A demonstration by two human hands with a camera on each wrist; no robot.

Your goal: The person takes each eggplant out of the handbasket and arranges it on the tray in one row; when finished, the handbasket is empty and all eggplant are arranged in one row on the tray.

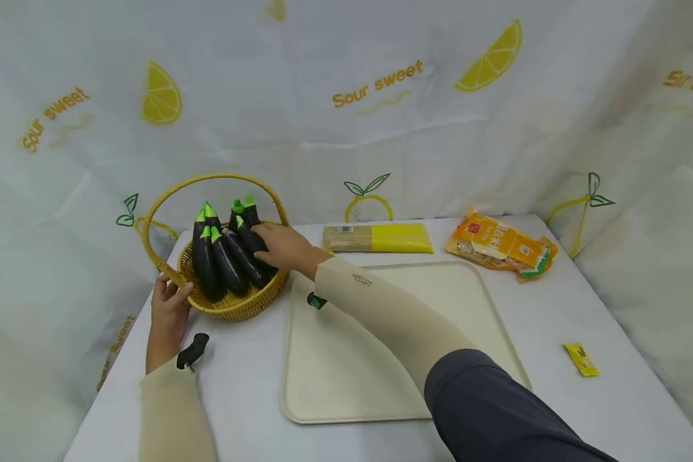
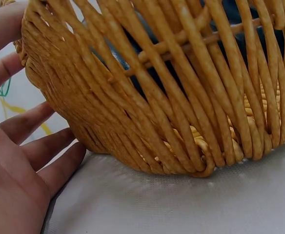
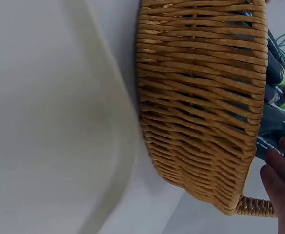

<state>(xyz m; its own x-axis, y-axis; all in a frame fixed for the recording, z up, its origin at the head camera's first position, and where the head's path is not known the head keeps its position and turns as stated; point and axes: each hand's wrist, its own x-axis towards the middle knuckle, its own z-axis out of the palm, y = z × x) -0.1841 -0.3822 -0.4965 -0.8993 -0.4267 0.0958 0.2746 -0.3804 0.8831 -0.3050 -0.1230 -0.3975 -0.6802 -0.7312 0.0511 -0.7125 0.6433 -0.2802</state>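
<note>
Sleeves [image 1: 174, 414], cream on both forearms, lie nearest, the right one running into dark cloth higher up. One white table [image 1: 245, 391] bears one round-cornered cream tray [image 1: 352, 378], partly beneath the right forearm, and one small yellow packet [image 1: 581, 359] to the tray's right.

Farther on, the left hand [image 1: 169, 311] holds one basket [image 1: 239, 310] by its left end, thumb at the rim and the other fingers spread against the outer wall. The basket is round, woven in glossy golden-brown strands with gaps between them, and has one tall arched handle [image 1: 225, 176]; it stands upright on the table, just beside the tray's far left corner.

Inside it lie the eggplants [image 1: 229, 264], long, smooth and shiny, near-black purple with bright green caps, leaning with most caps toward the far side. At least seven show; overlap hides the exact number. The right hand [image 1: 285, 247] reaches over the basket's right side, thumb and fingers parted about an eggplant there and touching it; whether they squeeze it I cannot tell.

Along the table's far edge lie two packs: one flat, half clear and half yellow pack [image 1: 401, 238], and one orange bag [image 1: 496, 240] with a green corner. Behind hangs a white cloth [image 1: 300, 154] printed with lemon wedges and "Sour sweet".
</note>
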